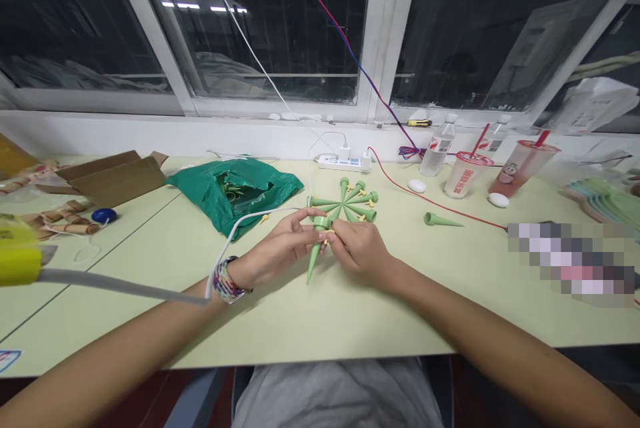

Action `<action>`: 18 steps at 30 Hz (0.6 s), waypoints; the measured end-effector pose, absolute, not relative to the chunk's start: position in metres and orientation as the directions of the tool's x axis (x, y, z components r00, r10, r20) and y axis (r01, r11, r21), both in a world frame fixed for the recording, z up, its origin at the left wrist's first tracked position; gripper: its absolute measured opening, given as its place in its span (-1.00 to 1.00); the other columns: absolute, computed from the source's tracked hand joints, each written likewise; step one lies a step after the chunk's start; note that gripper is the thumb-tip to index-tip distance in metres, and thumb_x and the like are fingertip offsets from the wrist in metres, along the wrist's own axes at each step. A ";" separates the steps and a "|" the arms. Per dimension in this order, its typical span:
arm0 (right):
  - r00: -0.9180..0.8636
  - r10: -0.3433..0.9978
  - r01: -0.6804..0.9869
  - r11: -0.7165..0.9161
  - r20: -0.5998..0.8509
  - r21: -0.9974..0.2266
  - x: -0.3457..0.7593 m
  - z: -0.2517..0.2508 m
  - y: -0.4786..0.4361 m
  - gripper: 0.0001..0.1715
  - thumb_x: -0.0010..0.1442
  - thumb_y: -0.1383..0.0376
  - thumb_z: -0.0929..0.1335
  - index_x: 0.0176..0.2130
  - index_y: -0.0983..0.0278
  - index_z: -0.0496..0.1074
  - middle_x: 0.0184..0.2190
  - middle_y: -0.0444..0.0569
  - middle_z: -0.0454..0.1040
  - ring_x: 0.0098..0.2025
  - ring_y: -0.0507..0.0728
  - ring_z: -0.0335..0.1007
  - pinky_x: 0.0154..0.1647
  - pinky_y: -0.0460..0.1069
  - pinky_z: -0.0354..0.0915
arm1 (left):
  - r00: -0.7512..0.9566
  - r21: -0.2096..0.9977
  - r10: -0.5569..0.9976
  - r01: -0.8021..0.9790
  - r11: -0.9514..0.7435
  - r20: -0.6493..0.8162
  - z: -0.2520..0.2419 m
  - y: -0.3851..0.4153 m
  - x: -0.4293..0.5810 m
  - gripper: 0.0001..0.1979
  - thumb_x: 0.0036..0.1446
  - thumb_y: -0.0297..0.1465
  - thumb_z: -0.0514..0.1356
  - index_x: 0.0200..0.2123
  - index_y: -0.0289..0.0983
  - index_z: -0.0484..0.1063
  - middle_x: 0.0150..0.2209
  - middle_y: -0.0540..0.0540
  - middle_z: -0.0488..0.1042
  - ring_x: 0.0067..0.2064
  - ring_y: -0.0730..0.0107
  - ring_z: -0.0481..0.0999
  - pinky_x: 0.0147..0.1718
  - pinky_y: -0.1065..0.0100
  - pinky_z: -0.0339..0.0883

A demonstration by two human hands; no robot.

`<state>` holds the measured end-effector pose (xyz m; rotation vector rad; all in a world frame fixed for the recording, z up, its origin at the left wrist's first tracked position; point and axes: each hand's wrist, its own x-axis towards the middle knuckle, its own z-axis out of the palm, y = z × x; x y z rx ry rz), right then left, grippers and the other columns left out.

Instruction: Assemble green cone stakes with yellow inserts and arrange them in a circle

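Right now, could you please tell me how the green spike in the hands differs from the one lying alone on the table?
The held green spike sits between the left hand and right hand, while the loose spike touches neither. The held spike tilts tip-down; the loose spike lies flat, tip pointing right. Both are green, tapered plastic.

Far: a power strip (340,162) and its plugs stand before the windowsill (200,135); a red wire (430,198) trails rightward.
Left: a green plastic bag (234,193) lies just beside the fanned spikes (345,201); a cardboard box (113,178) sits beyond.
Right: a hand fits between the fanned spikes and a lone spike (443,220); cups (467,175) and a bottle (437,150) stand farther off.
Near: a hand can pass over the tabletop (350,321); a white cable (225,248) crosses the left wrist (237,275).
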<state>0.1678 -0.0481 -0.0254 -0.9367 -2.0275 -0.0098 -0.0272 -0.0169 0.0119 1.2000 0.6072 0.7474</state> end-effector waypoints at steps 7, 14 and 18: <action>-0.143 0.889 0.265 0.459 0.436 -0.848 0.154 -0.020 -0.054 -0.54 0.44 0.09 0.20 -0.46 0.20 0.14 -0.58 -0.20 0.13 -0.52 0.04 0.07 -0.45 -0.03 0.01 | 0.519 0.979 0.830 -0.117 -0.168 0.204 0.008 -0.018 -0.022 -0.56 0.13 -0.32 0.45 -0.05 -0.15 0.28 -0.39 0.04 0.51 -0.31 0.36 0.55 -0.29 0.38 0.36; -0.354 0.935 -0.396 -0.136 0.015 -0.908 0.150 -0.014 -0.050 -0.36 0.27 -0.03 0.37 -0.52 0.16 -0.08 -0.68 -0.36 -0.17 -0.66 -0.08 -0.35 -0.58 -0.06 -0.26 | 0.367 0.679 0.693 0.189 -0.709 0.621 0.001 -0.024 -0.023 -0.71 0.19 -0.45 0.33 -0.07 -0.16 0.36 -0.15 -0.07 0.46 -0.18 0.34 0.47 -0.15 0.30 0.34; -0.333 0.942 -0.393 -0.168 -0.031 -0.904 0.149 -0.013 -0.050 -0.38 0.27 -0.07 0.38 -0.51 0.17 0.00 -0.70 -0.37 -0.11 -0.68 -0.08 -0.29 -0.60 -0.08 -0.22 | 0.380 0.672 0.702 0.234 -0.702 0.602 0.002 -0.022 -0.024 -0.74 0.21 -0.45 0.31 -0.07 -0.17 0.35 -0.13 -0.07 0.45 -0.19 0.36 0.47 -0.15 0.31 0.35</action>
